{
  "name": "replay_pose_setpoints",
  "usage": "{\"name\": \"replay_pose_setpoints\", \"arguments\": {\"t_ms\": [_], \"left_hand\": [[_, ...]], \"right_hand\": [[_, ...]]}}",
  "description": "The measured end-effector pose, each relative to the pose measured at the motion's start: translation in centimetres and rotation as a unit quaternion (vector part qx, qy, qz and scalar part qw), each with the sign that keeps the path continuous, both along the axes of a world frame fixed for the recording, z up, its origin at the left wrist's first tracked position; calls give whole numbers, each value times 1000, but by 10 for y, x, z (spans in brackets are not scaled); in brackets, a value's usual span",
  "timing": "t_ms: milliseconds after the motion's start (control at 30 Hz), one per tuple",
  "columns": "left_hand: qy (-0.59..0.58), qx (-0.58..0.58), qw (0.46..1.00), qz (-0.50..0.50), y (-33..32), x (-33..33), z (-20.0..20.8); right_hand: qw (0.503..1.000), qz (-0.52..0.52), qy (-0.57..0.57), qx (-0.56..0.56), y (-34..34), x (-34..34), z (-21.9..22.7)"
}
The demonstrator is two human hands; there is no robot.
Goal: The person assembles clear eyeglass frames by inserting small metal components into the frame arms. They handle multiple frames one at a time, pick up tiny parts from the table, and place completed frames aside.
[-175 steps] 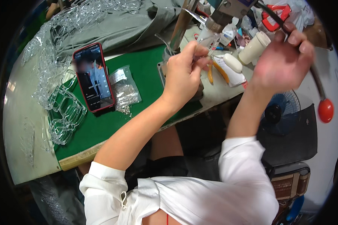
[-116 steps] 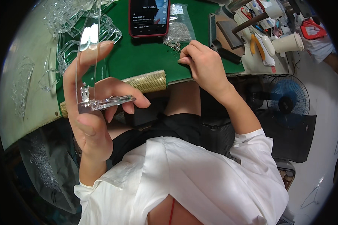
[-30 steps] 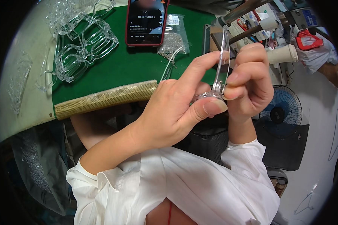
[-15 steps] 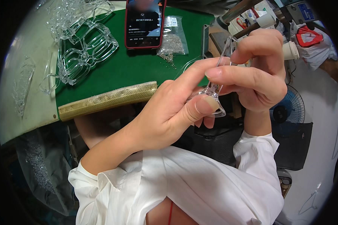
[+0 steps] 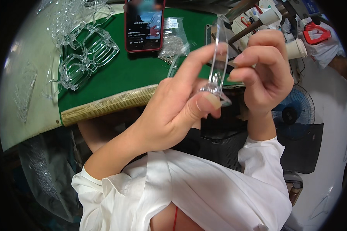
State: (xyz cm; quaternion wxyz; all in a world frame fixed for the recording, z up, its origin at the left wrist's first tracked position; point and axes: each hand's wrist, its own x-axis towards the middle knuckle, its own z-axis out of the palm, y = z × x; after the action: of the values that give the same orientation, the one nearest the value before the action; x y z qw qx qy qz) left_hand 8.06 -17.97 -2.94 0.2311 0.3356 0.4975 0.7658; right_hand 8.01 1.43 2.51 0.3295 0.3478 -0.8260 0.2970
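My left hand [image 5: 167, 115] holds a clear plastic eyeglass frame [image 5: 218, 71], the thumb pressed on it near the middle and the index finger reaching up behind it. The frame stands edge-on, one side upright and the other mostly hidden by the hand. Just to its right, my right hand [image 5: 268, 75] hovers with curled fingers, the thumb and index tips close together; anything between them is too small to make out. More clear frames [image 5: 90, 57] lie heaped on the green mat [image 5: 119, 79] at the left.
Behind my hands stand a phone [image 5: 144, 29] with a lit screen and a plastic bag [image 5: 173, 40] of tiny metal parts, some spilled. A gold strip [image 5: 108, 109] edges the table. Metal equipment [image 5: 245, 36] is at far right, a fan [image 5: 297, 109] below it.
My right hand has drawn back to the right, off the eyeglass frame. The frame has turned more edge-on in my left hand, and the phone's picture has changed.
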Motion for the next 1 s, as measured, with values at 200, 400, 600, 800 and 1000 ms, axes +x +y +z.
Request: {"name": "replay_pose_setpoints", "arguments": {"t_ms": [200, 400, 600, 800, 1000], "left_hand": [[148, -16, 981, 127, 35, -24, 2], [462, -175, 835, 243, 71, -55, 5], [508, -214, 784, 286, 111, -69, 17], [517, -238, 758, 318, 149, -82, 29], [507, -236, 757, 339, 168, -91, 24]], "right_hand": [[873, 81, -335, -346, -6, 14, -24], [916, 21, -258, -306, 42, -3, -14], [892, -28, -282, -353, 82, -20, 4], [901, -85, -229, -358, 116, -40, 7], [910, -115, -147, -369, 132, -56, 2]]}}
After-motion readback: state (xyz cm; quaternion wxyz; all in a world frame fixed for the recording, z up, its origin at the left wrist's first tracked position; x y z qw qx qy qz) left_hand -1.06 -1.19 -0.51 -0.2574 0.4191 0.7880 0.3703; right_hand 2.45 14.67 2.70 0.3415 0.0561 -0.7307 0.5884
